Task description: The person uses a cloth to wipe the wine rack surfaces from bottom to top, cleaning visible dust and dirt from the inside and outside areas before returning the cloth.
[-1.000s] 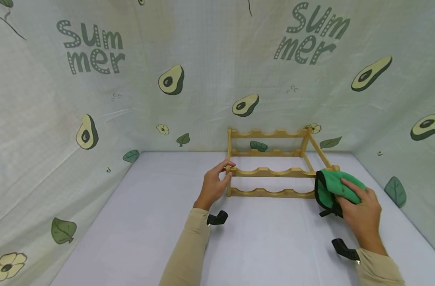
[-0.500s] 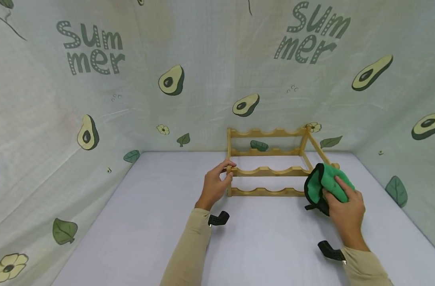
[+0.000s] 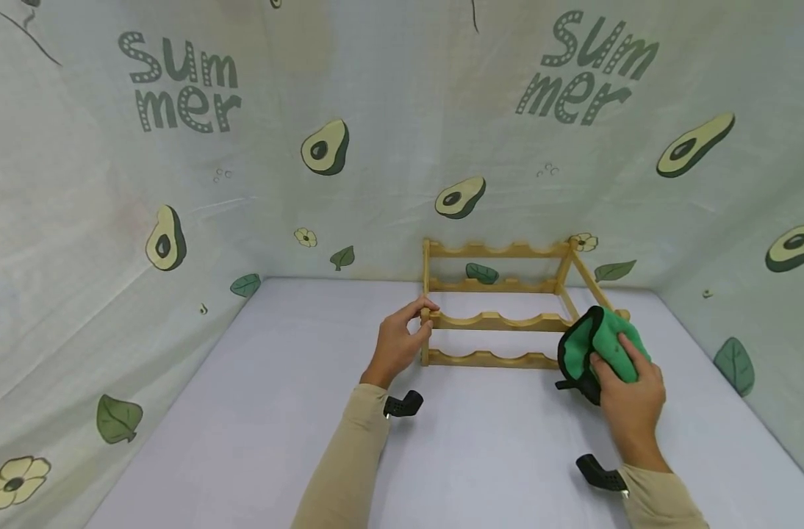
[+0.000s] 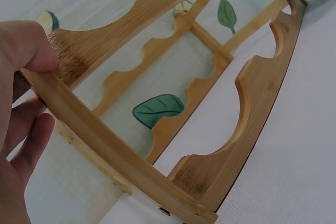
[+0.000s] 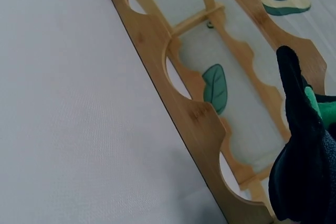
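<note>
A light wooden wine rack (image 3: 486,321) with scalloped rails stands at the back of the table. My left hand (image 3: 397,343) grips its upper front left corner, fingers over the top and thumb at the front; the left wrist view shows this hand (image 4: 26,93) at the end post. At the rack's front right, my right hand (image 3: 632,397) holds a bunched green cloth (image 3: 616,344) with black edging and a small black loop. The cloth covers the right ends of the front rails. In the right wrist view, the cloth's dark side (image 5: 304,166) overlaps the rack, and the hand is hidden.
The white table surface (image 3: 494,441) spreads in front of the rack. Close behind it hangs a pale curtain (image 3: 389,220) printed with avocados and leaves, which also walls both sides. Black wrist mounts (image 3: 403,404) stick out from the sleeves.
My right hand has moved left and slightly down with the cloth, from the rack's right corner further along its front. My left hand keeps its grip on the left corner.
</note>
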`<move>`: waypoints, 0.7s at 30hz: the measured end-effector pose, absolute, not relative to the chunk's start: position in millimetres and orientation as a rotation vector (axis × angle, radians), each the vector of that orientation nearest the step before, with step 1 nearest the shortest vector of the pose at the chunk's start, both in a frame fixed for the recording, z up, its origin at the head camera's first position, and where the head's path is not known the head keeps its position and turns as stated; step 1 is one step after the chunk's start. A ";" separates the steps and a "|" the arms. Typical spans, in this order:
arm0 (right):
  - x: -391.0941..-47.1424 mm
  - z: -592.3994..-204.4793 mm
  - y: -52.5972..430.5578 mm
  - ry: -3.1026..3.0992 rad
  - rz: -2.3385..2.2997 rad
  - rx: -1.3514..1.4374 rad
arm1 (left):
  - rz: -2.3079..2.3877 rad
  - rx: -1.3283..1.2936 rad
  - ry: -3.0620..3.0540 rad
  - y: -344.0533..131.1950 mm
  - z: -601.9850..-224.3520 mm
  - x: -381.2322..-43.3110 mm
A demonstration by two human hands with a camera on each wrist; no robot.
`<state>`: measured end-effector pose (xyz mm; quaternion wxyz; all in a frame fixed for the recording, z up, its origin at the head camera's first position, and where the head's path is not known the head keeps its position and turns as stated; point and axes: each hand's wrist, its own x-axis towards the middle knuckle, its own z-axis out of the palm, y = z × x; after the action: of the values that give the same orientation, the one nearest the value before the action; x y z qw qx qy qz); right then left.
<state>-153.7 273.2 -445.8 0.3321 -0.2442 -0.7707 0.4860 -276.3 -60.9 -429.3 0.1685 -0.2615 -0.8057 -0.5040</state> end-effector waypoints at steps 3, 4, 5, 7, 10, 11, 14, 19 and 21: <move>-152.7 -446.5 271.0 -2.013 1.285 -0.637 | -1.437 -0.732 -2.304 -60.8 -430.3 -276.0; -152.7 -446.6 270.4 -2.012 1.296 -0.637 | -1.437 -0.730 -2.300 -60.8 -430.5 -275.9; -153.0 -446.6 269.6 -2.013 1.306 -0.637 | -1.436 -0.730 -2.298 -60.7 -430.7 -276.1; -153.3 -445.8 267.3 -2.014 1.317 -0.634 | -1.432 -0.731 -2.296 -60.6 -430.7 -276.2; -154.0 -445.3 264.3 -2.009 1.338 -0.623 | -1.430 -0.739 -2.285 -61.2 -430.7 -276.1; -154.1 -445.3 263.4 -2.008 1.340 -0.617 | -1.432 -0.740 -2.283 -61.4 -430.6 -275.9; -154.3 -444.9 260.4 -2.014 1.371 -0.605 | -1.441 -0.737 -2.273 -62.4 -431.2 -274.6; -154.4 -443.0 256.3 -2.043 1.414 -0.588 | -1.445 -0.730 -2.293 -62.4 -431.8 -273.5; -154.2 -442.6 254.1 -2.061 1.419 -0.577 | -1.447 -0.731 -2.302 -61.9 -431.9 -273.6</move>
<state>-154.2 254.1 -442.6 0.2828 -0.2155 -0.7698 0.5301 -273.6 -61.9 -431.9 0.1624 -0.2561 -0.8068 -0.5071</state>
